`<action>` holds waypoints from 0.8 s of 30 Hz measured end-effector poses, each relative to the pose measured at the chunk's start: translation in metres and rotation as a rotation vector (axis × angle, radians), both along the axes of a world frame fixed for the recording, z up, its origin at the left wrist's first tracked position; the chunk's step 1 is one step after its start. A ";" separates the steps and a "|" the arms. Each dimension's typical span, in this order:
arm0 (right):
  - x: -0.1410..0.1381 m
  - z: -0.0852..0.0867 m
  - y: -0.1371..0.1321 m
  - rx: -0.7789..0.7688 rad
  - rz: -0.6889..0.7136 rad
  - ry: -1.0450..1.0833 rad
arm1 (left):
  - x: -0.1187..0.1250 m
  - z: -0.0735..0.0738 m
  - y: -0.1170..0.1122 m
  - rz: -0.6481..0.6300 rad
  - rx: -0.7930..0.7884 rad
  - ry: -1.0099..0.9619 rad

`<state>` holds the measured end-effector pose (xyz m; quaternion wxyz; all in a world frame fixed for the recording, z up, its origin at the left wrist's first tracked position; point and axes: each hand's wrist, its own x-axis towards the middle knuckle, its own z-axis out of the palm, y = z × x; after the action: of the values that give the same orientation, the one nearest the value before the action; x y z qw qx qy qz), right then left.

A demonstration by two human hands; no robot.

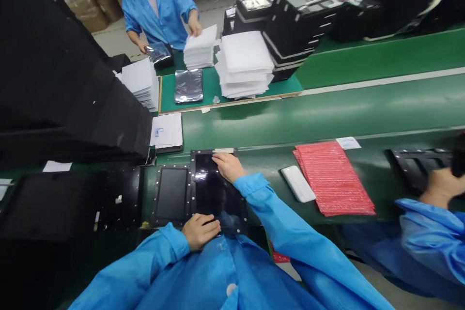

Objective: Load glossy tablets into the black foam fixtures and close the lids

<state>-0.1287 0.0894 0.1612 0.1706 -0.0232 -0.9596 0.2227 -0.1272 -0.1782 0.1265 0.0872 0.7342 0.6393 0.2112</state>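
Glossy black rectangular panel in a studded black frame, on green worktop: right hand open, lying flat on it at 12 o'clock; left hand curled at 6 o'clock, grip unclear.

A grey floor lies at twelve o'clock, cardboard boxes sit at eleven, and a long green desk runs toward two.

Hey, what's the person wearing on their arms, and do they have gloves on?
Their left sleeve and right sleeve are loose, slightly shiny bright blue smock sleeves with gathered cuffs. The left hand and right hand are bare, with no gloves.
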 end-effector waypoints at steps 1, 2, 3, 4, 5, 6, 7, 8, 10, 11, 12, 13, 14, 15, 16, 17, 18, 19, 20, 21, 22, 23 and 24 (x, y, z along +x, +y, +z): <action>-0.001 -0.003 -0.003 0.037 0.003 0.012 | 0.001 -0.003 0.001 -0.005 0.041 0.012; -0.001 -0.005 -0.005 0.075 -0.006 0.027 | 0.003 -0.006 0.002 -0.007 0.085 0.030; -0.001 -0.007 -0.005 0.110 -0.017 0.039 | 0.006 -0.008 0.004 -0.003 0.131 0.048; -0.001 -0.008 -0.005 0.141 -0.025 0.046 | 0.009 -0.010 0.007 0.004 0.179 0.064; -0.001 -0.008 -0.004 0.164 -0.030 0.046 | 0.012 -0.011 0.011 0.015 0.223 0.072; -0.001 -0.007 -0.004 0.181 -0.037 0.038 | 0.014 -0.011 0.014 0.029 0.259 0.073; -0.001 -0.006 -0.004 0.192 -0.049 0.026 | 0.015 -0.009 0.017 0.040 0.285 0.068; -0.002 -0.004 -0.006 0.199 -0.068 0.013 | 0.015 -0.007 0.019 0.041 0.304 0.057; -0.001 -0.002 -0.013 0.202 -0.121 -0.008 | 0.007 -0.002 0.015 0.030 0.318 0.011; 0.000 0.000 -0.019 0.198 -0.153 -0.011 | -0.001 -0.001 0.010 0.045 0.311 -0.029; 0.003 0.000 -0.027 0.188 -0.188 -0.008 | -0.012 -0.003 0.001 0.088 0.291 -0.080; 0.007 0.001 -0.037 0.171 -0.223 0.002 | -0.026 -0.007 -0.010 0.174 0.255 -0.140; 0.013 0.001 -0.047 0.145 -0.259 0.013 | -0.041 -0.013 -0.023 0.305 0.197 -0.201; 0.021 0.002 -0.059 0.109 -0.293 0.025 | -0.057 -0.021 -0.037 0.477 0.115 -0.258; 0.030 0.002 -0.072 0.062 -0.322 0.035 | -0.073 -0.030 -0.050 0.669 0.013 -0.309; 0.040 0.003 -0.086 0.007 -0.344 0.041 | -0.086 -0.040 -0.061 0.860 -0.105 -0.357; 0.051 0.004 -0.099 -0.056 -0.359 0.043 | -0.097 -0.049 -0.070 1.022 -0.220 -0.403; 0.061 0.005 -0.112 -0.122 -0.369 0.039 | -0.105 -0.056 -0.075 1.145 -0.312 -0.447; 0.071 0.006 -0.125 -0.187 -0.374 0.032 | -0.108 -0.062 -0.077 1.232 -0.375 -0.490; 0.080 0.008 -0.136 -0.248 -0.378 0.020 | -0.109 -0.065 -0.076 1.299 -0.409 -0.536; 0.087 0.009 -0.145 -0.303 -0.381 0.004 | -0.108 -0.066 -0.073 1.358 -0.416 -0.584; 0.092 0.010 -0.152 -0.353 -0.381 -0.013 | -0.105 -0.065 -0.070 1.417 -0.401 -0.633; 0.096 0.011 -0.157 -0.399 -0.375 -0.030 | -0.102 -0.062 -0.067 1.477 -0.368 -0.693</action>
<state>-0.0332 -0.0673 0.1726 0.1869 -0.2369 -0.8780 0.3715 -0.2293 -0.2457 0.0641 0.2363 -0.0061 0.9174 0.3202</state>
